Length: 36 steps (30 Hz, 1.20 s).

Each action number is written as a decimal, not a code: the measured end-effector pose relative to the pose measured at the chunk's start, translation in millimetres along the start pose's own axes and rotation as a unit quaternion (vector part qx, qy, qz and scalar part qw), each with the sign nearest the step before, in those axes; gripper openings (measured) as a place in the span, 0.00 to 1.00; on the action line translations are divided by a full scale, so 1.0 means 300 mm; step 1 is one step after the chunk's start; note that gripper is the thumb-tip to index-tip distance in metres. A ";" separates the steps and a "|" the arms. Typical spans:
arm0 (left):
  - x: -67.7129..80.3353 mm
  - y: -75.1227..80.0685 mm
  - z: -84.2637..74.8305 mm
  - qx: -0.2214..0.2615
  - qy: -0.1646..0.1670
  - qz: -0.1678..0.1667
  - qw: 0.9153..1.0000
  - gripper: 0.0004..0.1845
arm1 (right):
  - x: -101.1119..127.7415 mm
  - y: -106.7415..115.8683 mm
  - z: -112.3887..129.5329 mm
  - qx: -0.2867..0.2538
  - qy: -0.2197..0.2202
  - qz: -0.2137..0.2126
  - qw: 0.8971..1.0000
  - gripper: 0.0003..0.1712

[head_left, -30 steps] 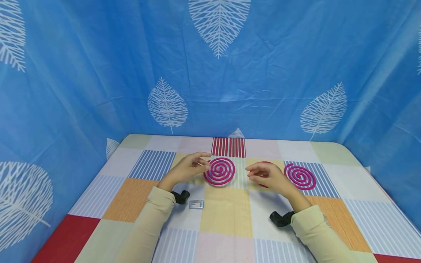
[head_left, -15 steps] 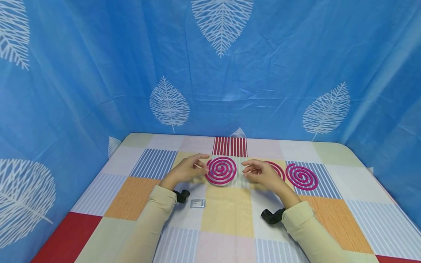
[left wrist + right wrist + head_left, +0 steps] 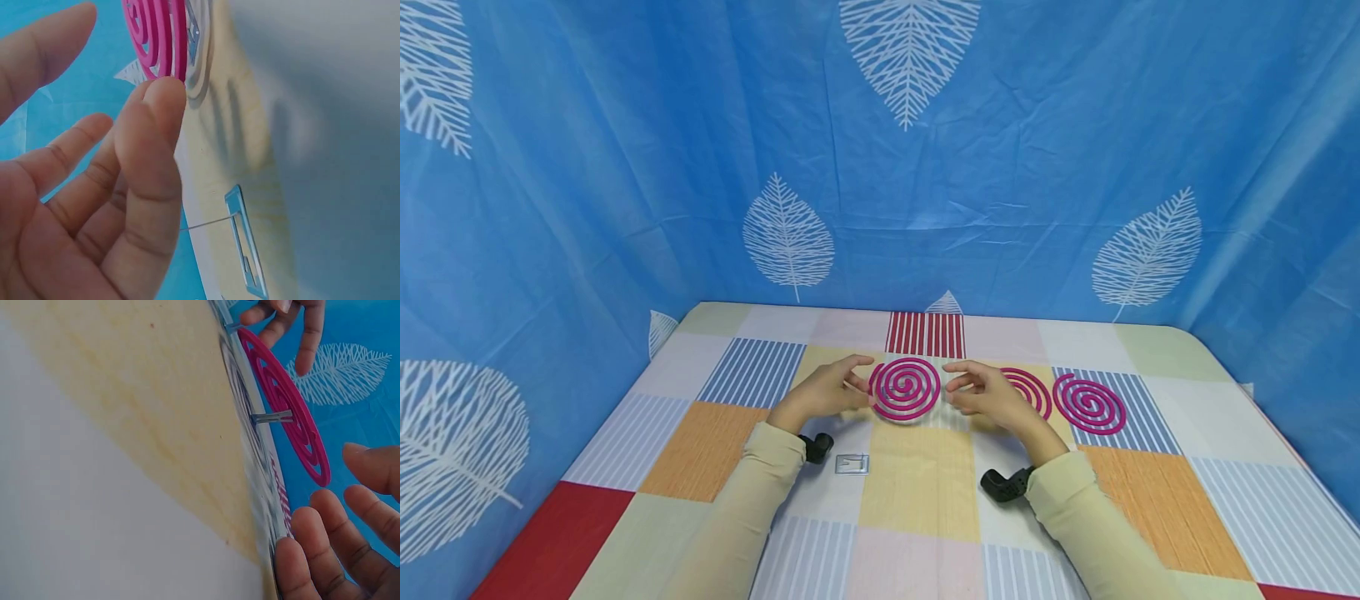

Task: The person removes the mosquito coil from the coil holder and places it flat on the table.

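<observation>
A magenta mosquito coil [image 3: 907, 387] sits raised and level near the middle of the table. In the right wrist view a thin metal stand [image 3: 272, 417] supports the coil above a round clear-looking dish [image 3: 232, 369]. My left hand [image 3: 826, 388] is at the coil's left edge, fingers spread and gently bent; whether the thumb touches the rim cannot be made out. Just off the right edge hovers my right hand [image 3: 996, 398], its relaxed fingers apart from the coil with nothing between them.
Two more magenta coils lie on the right: one [image 3: 1047, 398] partly behind my right hand, another [image 3: 1090, 402] farther right. A small rectangular metal stand [image 3: 852, 464] with a raised prong lies nearer me. Blue leaf-patterned curtain [image 3: 1000, 150] surrounds the checked tablecloth [image 3: 917, 483].
My right hand has moved left toward the raised coil, uncovering more of the coil behind it. The left hand has barely shifted. The head view has turned slightly.
</observation>
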State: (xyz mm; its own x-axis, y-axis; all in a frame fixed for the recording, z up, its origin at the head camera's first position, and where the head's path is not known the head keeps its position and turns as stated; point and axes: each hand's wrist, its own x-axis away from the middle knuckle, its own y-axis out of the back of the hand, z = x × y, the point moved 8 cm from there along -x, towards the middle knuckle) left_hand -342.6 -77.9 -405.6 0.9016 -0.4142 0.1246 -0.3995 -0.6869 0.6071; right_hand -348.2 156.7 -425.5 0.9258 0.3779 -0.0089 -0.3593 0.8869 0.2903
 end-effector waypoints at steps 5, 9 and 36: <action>0.000 -0.007 0.005 -0.012 0.015 0.000 1.000 0.39 | -0.018 -0.017 -0.005 0.001 -0.010 -0.001 1.000 0.30; -0.004 -0.015 0.016 -0.008 0.028 0.001 1.000 0.40 | -0.026 -0.024 -0.011 0.004 -0.025 -0.003 1.000 0.30; -0.030 -0.040 0.043 0.046 0.034 -0.003 0.998 0.40 | -0.041 -0.038 -0.024 0.036 -0.032 -0.019 0.999 0.30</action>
State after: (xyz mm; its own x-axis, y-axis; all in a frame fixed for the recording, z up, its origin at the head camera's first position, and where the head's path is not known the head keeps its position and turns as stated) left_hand -348.1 -73.6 -424.1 0.9117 -0.3712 0.1761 -0.4052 -0.7420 0.5340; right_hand -356.3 143.9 -435.7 0.9452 0.3242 0.0387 -0.3160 0.8783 0.3588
